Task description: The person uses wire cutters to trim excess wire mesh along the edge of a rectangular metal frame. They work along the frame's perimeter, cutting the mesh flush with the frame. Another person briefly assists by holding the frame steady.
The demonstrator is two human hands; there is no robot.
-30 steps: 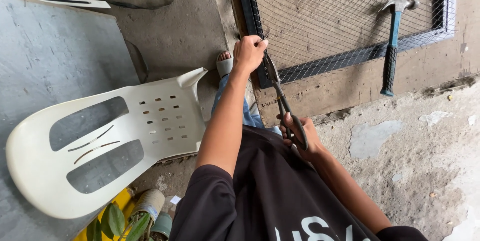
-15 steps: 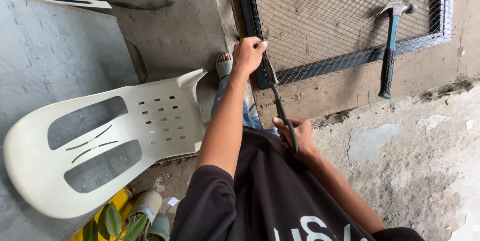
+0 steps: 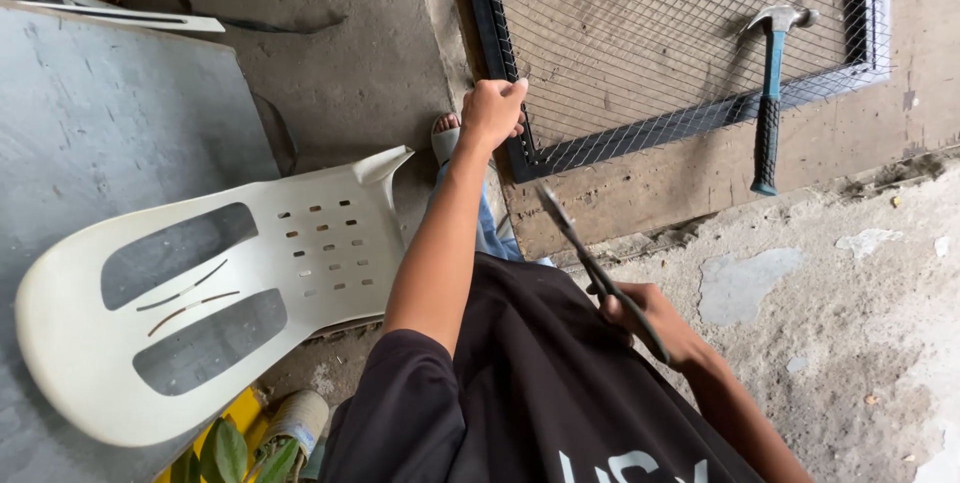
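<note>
A: Left hand [image 3: 492, 111]?
B: Fingers curled tight round the near-left corner of the black mesh frame [image 3: 505, 93], flat on the concrete floor [image 3: 860, 323].
A: Right hand [image 3: 645, 321]?
B: Fingers wrapped round the handles of dark pliers [image 3: 597, 271], nose aimed at that corner, just short of it.
A: Elsewhere?
B: Blue-handled hammer [image 3: 768, 93] across the frame's near edge; white plastic chair [image 3: 200, 293] at left.

No packages, labels, signs, screens apparent

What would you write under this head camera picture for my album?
Left hand grips the mesh frame corner; right hand holds pliers, with a hammer leaning nearby.
</note>
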